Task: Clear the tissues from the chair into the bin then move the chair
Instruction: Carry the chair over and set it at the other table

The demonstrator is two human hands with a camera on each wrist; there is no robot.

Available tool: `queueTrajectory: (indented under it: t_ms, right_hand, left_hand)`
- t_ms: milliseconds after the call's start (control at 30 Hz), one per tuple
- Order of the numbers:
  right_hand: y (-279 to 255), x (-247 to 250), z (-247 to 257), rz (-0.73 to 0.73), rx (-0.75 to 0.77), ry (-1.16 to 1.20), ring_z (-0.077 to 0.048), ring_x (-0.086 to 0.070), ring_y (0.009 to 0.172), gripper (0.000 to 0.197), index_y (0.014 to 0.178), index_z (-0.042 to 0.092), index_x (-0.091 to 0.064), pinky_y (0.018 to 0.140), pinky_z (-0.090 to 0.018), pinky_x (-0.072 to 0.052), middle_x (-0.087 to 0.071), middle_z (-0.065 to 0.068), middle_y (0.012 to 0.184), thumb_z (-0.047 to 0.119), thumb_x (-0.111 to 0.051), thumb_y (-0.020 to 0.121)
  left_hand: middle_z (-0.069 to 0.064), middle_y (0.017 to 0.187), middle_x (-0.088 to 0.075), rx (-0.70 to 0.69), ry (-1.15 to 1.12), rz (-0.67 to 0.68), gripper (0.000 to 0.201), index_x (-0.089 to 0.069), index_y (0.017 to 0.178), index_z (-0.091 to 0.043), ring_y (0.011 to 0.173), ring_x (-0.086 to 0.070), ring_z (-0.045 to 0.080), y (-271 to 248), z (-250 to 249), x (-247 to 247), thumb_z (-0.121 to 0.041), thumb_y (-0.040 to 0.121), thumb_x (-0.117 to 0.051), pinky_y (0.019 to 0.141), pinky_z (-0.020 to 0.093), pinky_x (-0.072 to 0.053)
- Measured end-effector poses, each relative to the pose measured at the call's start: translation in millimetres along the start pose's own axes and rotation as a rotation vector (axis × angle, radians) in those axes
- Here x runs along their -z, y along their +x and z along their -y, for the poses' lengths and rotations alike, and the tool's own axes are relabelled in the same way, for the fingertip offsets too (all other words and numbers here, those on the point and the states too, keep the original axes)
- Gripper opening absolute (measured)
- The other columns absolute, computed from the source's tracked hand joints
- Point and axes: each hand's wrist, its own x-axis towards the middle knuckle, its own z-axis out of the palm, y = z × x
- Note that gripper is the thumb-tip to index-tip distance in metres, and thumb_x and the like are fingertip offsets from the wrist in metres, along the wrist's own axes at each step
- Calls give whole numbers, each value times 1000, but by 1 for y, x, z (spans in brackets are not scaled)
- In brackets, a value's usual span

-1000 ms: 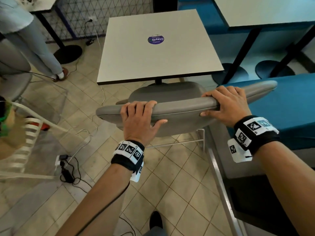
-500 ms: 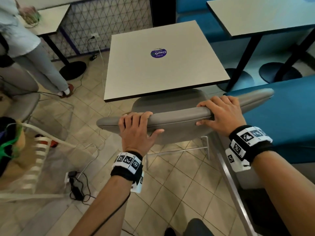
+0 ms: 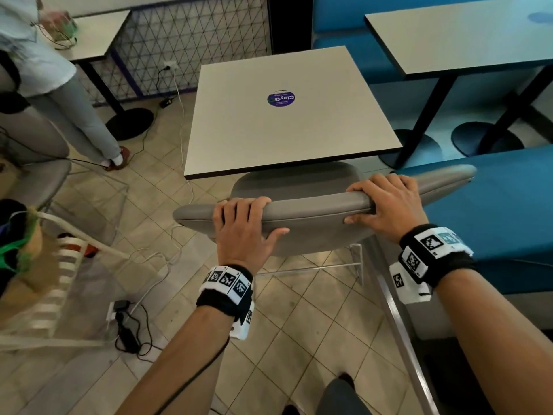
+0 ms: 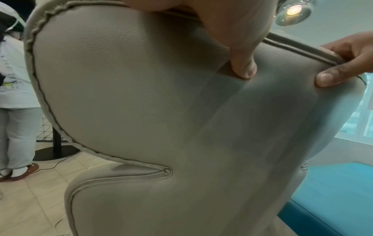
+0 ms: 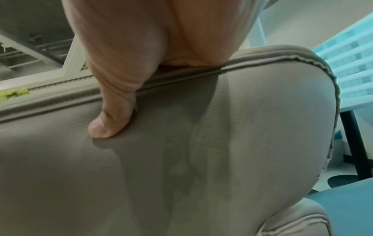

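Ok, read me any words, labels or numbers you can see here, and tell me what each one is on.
"ClayG": on the round purple sticker on the square table, seen upside down; the smaller print under it is too small to read.
Wristbands: black-and-white square code markers only, with tiny unreadable characters at the edges.
Bystander's shirt: a blurred, unreadable print.

Soft, even indoor light fills the head view; the pale desk [image 3: 287,115] top shows a mild sheen without hard glare, and only faint shadow lies on the floor tiles [image 3: 299,324]. Straight lines bow toward the edges, and the left margin is smeared with motion blur. In the left wrist view a lit ceiling lamp [image 4: 293,11] glows warm at top right, slightly flared. Both wrist views are soft and blocky, with thumb shadows falling on the grey chair back [image 5: 252,127].
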Motion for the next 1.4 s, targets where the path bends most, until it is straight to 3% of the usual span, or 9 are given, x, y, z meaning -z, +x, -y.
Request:
queueTrajectory:
  t_ms: [267,400,767,933,1067,1167,1266,1333,1400]
  right_hand:
    - [41,11,-44,102,-76,48,-24,-48,110,57,114,41,-56,102,-43,-24,-58,6,109,58,-75,63]
    - [58,8,-55,101,-64,59,-21,-46,110,56,115,42,-55,102,-42,-24,-54,10,106,56,-75,64]
    - [128,0,-70,84,-61,76,-25,-48,111,55,114,40,-56,103,-43,-23,-58,4,112,61,-70,65]
    - [127,-7,-75,58,-16,59,-23,-49,110,55,115,42,-55,103,-42,-23,-58,8,110,65,-67,66]
    - [120,-7,-71,70,-20,39,-23,-49,111,58,118,41,-53,104,-43,-24,-58,7,112,65,-66,67]
    - [113,-5,-68,76,-27,3,-25,-48,113,61,122,39,-52,106,-43,-23,-56,4,116,66,-64,69]
    - [103,-5,-61,64,-71,-41,-29,-41,125,64,128,34,-48,114,-46,-18,-52,-3,127,63,-63,73]
    - [82,-10,-47,9,-139,-32,-33,-26,141,67,137,31,-39,119,-52,-11,-41,-7,143,51,-64,79]
    - [58,-15,-32,-67,-218,44,-31,-10,148,72,146,31,-27,119,-55,-7,-23,-7,157,36,-62,83]
  left_hand:
    - [2,110,-56,51,-16,69,69,-53,123,-23,106,-45,26,33,-36,-19,-73,76,-58,104,49,-30]
    - [2,111,-55,26,-10,57,70,-51,123,-23,105,-45,26,49,-31,-34,-75,76,-56,102,48,-30]
    - [3,103,-59,-8,47,3,71,-56,120,-23,100,-42,26,118,-7,-70,-78,75,-54,97,47,-32]
    - [4,102,-62,-54,71,-71,73,-60,116,-19,98,-50,28,115,-2,-78,-79,76,-53,94,47,-34]
    - [4,105,-62,-35,46,-29,72,-59,120,-19,99,-52,29,107,-7,-71,-77,77,-56,96,49,-36]
    - [3,115,-60,4,38,57,73,-54,125,-21,108,-49,29,106,-12,-60,-77,77,-56,104,50,-32]
    - [3,138,-49,63,44,106,73,-43,139,-24,132,-37,31,93,-22,-52,-67,82,-56,115,53,-20]
    - [5,153,-35,71,13,131,73,-33,149,-24,146,-21,33,74,-28,-46,-54,85,-53,120,52,-9]
    - [8,157,-32,78,-47,200,67,-34,148,-28,148,-16,31,40,-27,-41,-49,86,-45,121,48,-8]
